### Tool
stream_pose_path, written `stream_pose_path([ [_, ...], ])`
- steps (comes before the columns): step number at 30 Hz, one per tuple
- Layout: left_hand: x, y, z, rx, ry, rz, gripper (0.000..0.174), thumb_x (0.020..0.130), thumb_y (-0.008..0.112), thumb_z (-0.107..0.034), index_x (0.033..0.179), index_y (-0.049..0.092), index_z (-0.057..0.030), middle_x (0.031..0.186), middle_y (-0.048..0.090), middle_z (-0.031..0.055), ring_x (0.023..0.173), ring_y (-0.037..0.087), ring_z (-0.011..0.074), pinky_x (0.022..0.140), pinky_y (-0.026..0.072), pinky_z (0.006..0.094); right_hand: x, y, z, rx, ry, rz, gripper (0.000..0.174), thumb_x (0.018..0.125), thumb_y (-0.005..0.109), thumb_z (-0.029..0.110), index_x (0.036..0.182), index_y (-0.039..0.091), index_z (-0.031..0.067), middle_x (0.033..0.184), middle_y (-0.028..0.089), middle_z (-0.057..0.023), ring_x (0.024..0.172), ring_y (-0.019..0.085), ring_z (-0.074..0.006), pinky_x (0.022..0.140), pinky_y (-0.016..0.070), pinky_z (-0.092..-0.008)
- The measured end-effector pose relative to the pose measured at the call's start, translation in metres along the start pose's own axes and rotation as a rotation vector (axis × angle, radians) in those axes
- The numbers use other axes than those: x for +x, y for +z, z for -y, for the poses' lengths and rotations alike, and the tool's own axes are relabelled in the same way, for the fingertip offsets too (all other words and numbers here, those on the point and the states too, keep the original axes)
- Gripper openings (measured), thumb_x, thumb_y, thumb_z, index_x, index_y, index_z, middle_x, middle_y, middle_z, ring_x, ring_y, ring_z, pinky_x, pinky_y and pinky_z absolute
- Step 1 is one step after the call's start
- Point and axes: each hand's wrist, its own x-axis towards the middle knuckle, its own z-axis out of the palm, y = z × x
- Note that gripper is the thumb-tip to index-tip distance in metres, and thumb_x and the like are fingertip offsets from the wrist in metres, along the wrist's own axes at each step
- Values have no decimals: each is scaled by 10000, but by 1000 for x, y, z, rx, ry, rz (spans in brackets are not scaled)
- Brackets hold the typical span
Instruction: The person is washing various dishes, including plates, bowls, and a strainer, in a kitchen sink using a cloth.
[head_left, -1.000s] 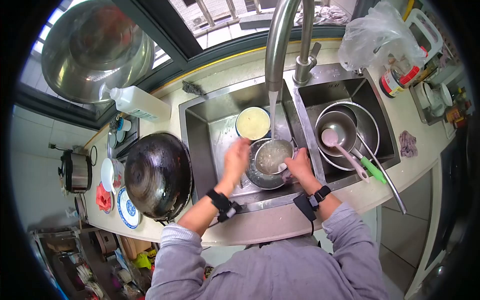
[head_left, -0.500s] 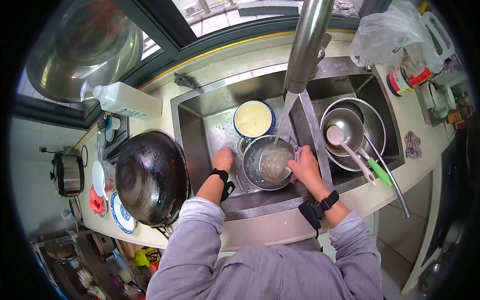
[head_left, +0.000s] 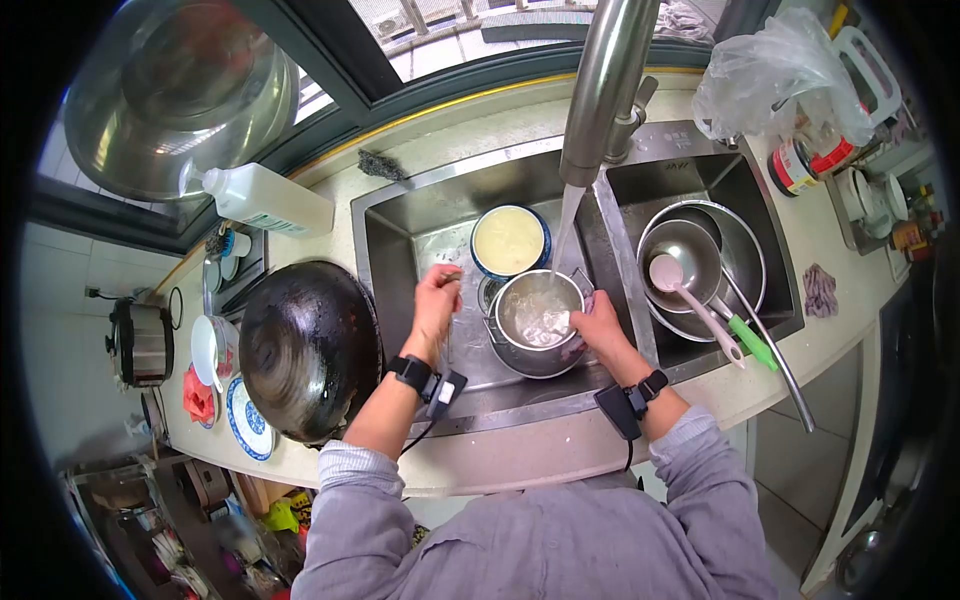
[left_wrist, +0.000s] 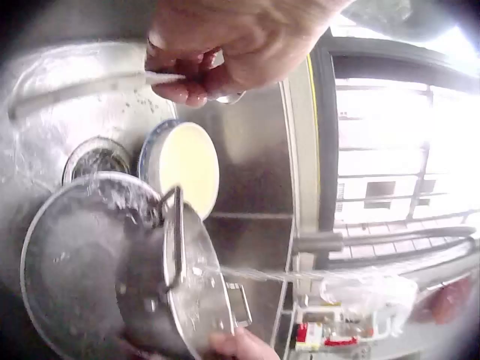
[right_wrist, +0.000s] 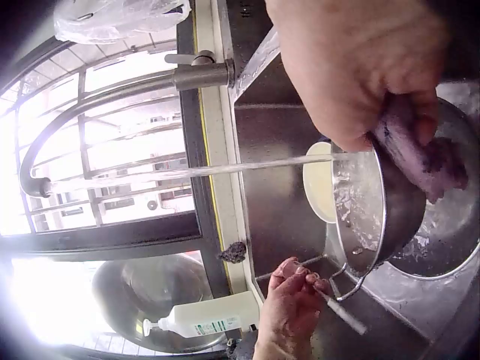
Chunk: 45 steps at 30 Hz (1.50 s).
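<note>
A small steel pot [right_wrist: 397, 225] is right at the person's right hand [head_left: 598, 325], which grips its rim through a purple cloth [right_wrist: 409, 142] — thumb at the inner edge. It's over a wider metal pot [head_left: 540, 370] in the sink [head_left: 400, 270], and water from the faucet [head_left: 600, 100] runs straight into it. To its left, apart from it, the left hand [head_left: 432, 308] pinches a slim, pale-handled utensil [right_wrist: 345, 315]. Just beyond the pots stands a bowl [left_wrist: 154, 154] of something pale yellow; farther left — on the desk [head_left: 345, 205] — a blackened wok [head_left: 305, 350] lies upside down.
</note>
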Motion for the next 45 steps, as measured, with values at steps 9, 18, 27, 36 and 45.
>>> stream_pose_path([
  [9,-67,29,-29,-62,-533,282,363,701,539,-64,1051,445,-75,685,503,30,430,444,77,310,269,181,-16,-9,27,202,16,191,305,686,601,111,933,467,-6,801,525,-66,652,509,-129,506,437,-282],
  [18,-97,33,-74,1272,568,-159,512,710,466,11,1184,410,-175,1027,453,189,670,571,358,557,463,434,-16,-15,10,222,-80,79,321,678,632,198,880,504,-16,799,570,-123,730,555,-192,653,445,-322],
  [27,-79,12,-43,312,-75,-232,519,675,463,-58,1192,415,-73,848,576,135,569,547,162,486,438,304,-51,1,80,889,-102,128,246,778,544,96,991,434,37,905,510,-63,746,558,-143,578,511,-274],
  [36,-107,69,-39,-96,-308,178,596,687,401,64,1242,288,-122,844,574,138,430,572,208,243,331,205,-29,70,47,807,31,-50,236,785,521,124,993,475,22,940,528,-79,746,537,-149,580,461,-278],
  [45,-99,51,-53,25,-210,252,701,654,394,92,1299,238,-133,878,552,136,405,549,198,257,359,203,-35,15,68,-543,-534,575,123,723,546,134,792,599,47,801,584,-104,665,568,-211,611,461,-343],
])
